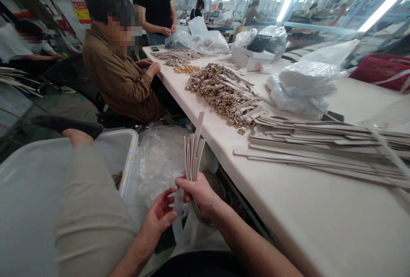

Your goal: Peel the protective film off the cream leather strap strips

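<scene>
My right hand (200, 191) is wrapped round a bundle of grey-beige straps (193, 153). Their flat ends fan upward, and the lower lengths curve down below the fist. A pale, see-through strip (178, 215) hangs beside the bundle, its upper end at my right thumb. The curled fingers and thumb of my left hand (160, 215) are on that strip from the left side. Part of the left fingertips is hidden behind it.
The pale table (320, 208) bears long straps (320, 148), a heap of straps with gold buckles (221, 89) and plastic bags (301, 84). At left is a white tub (130, 157), with plastic wrapping (156, 157) beside it. A seated co-worker (118, 67) handles something small.
</scene>
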`<state>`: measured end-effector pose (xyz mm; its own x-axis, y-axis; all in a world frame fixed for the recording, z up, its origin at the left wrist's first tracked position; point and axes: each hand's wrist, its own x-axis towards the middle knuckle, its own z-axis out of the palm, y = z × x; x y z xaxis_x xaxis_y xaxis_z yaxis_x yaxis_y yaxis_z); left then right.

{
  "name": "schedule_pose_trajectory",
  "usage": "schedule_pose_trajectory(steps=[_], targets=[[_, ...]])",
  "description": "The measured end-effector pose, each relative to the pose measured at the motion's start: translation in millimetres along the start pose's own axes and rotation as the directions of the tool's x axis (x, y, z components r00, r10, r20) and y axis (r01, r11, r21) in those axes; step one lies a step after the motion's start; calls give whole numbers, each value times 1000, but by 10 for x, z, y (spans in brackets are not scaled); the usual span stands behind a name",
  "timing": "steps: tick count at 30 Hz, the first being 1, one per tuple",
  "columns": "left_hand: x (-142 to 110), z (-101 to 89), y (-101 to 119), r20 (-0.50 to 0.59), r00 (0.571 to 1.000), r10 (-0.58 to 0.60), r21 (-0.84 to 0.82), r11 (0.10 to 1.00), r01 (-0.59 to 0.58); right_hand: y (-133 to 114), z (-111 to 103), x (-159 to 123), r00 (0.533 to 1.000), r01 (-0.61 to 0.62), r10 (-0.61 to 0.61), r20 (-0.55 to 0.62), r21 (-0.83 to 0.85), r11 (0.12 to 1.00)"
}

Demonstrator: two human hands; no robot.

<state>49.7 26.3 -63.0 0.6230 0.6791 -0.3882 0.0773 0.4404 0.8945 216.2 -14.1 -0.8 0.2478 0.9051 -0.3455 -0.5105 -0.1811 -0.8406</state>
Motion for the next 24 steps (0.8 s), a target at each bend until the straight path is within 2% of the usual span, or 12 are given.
schedule_pose_trajectory(steps=[2, 3, 6, 9, 14, 16, 19, 21, 24], targets=[[46, 84, -14, 83, 996, -21, -6, 1000, 22, 36, 34, 31, 1000, -14, 14, -21, -29, 999], [56, 118, -20, 91, 995, -34, -10, 999, 35, 51, 47, 46, 999, -17, 15, -31, -59, 998], [51, 166, -12, 2, 995, -98, -34, 995, 98, 74, 57, 90, 998, 23, -32, -57, -154, 988], [-19, 118, 20, -109, 983, -151, -75, 987, 143, 60, -9, 149, 989, 101, -122, -85, -216, 971], [-224, -39, 38, -115, 972, -206, -114, 974, 194, 10, -157, 264, 971, 147, -182, -156, -213, 966], [-219, -73, 28, -148, 970, -191, -145, 975, 170, 8, -136, 280, 974, 134, -166, -153, -201, 970], [-69, -86, 10, -231, 969, -83, -50, 996, 74, 39, -20, 261, 987, 109, -129, -95, -188, 976], [51, -69, 12, -192, 980, -47, 32, 998, 54, 71, 55, 244, 994, 81, -93, -57, -182, 980], [121, -15, 30, -42, 995, -92, 109, 989, 97, 104, 81, 258, 995, 80, -90, -42, -203, 976]])
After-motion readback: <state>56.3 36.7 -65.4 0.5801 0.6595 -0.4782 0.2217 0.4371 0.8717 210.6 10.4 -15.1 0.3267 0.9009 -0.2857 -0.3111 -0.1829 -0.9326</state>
